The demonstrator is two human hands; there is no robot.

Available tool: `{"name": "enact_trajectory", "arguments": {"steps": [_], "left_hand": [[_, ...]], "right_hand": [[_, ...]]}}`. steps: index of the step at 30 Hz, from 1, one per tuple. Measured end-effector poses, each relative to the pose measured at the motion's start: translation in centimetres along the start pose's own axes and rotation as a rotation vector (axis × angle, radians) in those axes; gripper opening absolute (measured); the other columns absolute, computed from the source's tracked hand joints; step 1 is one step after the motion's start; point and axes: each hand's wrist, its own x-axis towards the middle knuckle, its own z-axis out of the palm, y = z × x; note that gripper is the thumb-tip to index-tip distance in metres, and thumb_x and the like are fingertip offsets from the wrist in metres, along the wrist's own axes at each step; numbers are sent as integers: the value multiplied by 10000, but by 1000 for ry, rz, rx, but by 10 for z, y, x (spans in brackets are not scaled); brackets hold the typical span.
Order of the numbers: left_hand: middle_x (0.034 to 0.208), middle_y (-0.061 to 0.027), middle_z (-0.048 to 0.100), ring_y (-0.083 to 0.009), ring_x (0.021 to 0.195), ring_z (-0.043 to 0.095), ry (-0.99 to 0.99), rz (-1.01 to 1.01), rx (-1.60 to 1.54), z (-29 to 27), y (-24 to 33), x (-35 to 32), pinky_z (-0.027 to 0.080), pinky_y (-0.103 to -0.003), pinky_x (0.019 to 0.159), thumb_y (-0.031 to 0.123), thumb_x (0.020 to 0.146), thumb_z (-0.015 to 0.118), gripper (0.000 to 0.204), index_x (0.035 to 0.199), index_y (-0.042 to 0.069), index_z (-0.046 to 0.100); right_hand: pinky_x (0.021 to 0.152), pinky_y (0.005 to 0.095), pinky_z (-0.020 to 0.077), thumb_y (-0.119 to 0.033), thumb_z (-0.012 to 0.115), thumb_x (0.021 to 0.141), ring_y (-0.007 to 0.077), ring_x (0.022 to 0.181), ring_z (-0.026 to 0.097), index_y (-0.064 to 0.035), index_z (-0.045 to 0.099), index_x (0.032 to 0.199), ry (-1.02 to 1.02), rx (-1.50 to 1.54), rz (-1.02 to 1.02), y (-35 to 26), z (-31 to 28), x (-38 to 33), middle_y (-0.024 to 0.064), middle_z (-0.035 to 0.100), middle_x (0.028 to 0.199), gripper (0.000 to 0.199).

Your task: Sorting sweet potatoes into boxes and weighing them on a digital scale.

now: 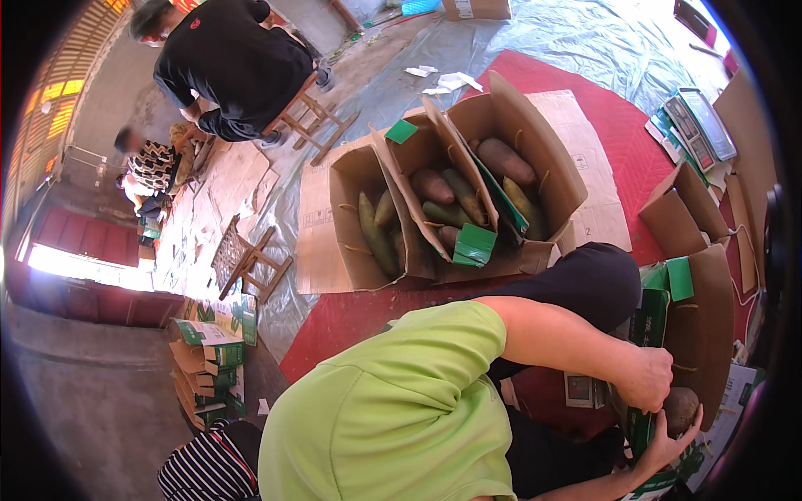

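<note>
My left hand (pixel 647 377) reaches right from a lime-green sleeve and grips the top of a brown oblong root (pixel 681 407). From the lower edge, my right hand (pixel 671 444) cups the same root from underneath. Both hold it at the mouth of a brown carton with green printed flaps (pixel 706 330) at the right. The inside of that carton is hidden.
Two open cartons (pixel 355 179) (pixel 547 150) holding several brown and green roots stand on a red mat (pixel 618 142) ahead. A small grey device (pixel 582 390) lies by my knee. More cartons (pixel 681 221) are at the right, flat green-and-brown cartons (pixel 209 355) are stacked at the left, and people sit at the far left by wooden stools (pixel 246 259).
</note>
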Motion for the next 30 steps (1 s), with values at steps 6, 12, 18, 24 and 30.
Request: {"name": "enact_trajectory", "arguments": {"steps": [6,12,18,24,30], "left_hand": [[838,-3,696,-211,854,663,8,-8,-13,2,0,-1,482,-378,650,242,774,619,118,799,167,706],[825,2,694,-211,863,660,7,1,-20,2,2,1,482,-377,661,237,778,613,120,799,165,707],[808,8,674,-204,831,653,21,16,-41,-5,1,0,479,-359,686,221,747,609,83,753,184,682],[718,8,592,-171,748,614,221,35,10,12,-8,-4,452,-325,639,206,704,594,42,708,164,590],[737,5,586,-187,771,607,138,60,-18,14,-8,6,460,-331,672,207,732,634,96,783,134,598]], "right_hand": [[1056,375,296,-80,725,744,262,1221,423,-72,444,1343,-34,-25,-2,-1,1,0,131,459,1331,662],[1028,364,340,-35,704,736,248,1172,474,-73,488,1307,1,-57,-15,-5,-2,-2,115,503,1291,611],[961,342,408,-28,655,829,198,1135,511,-22,509,1279,10,212,29,21,-6,2,93,544,1247,473],[844,254,469,16,621,855,134,981,577,17,576,1165,187,361,-15,22,6,7,64,607,1110,313],[813,224,473,21,622,859,108,913,593,31,611,1084,344,461,8,17,2,0,67,631,1025,225]]}}
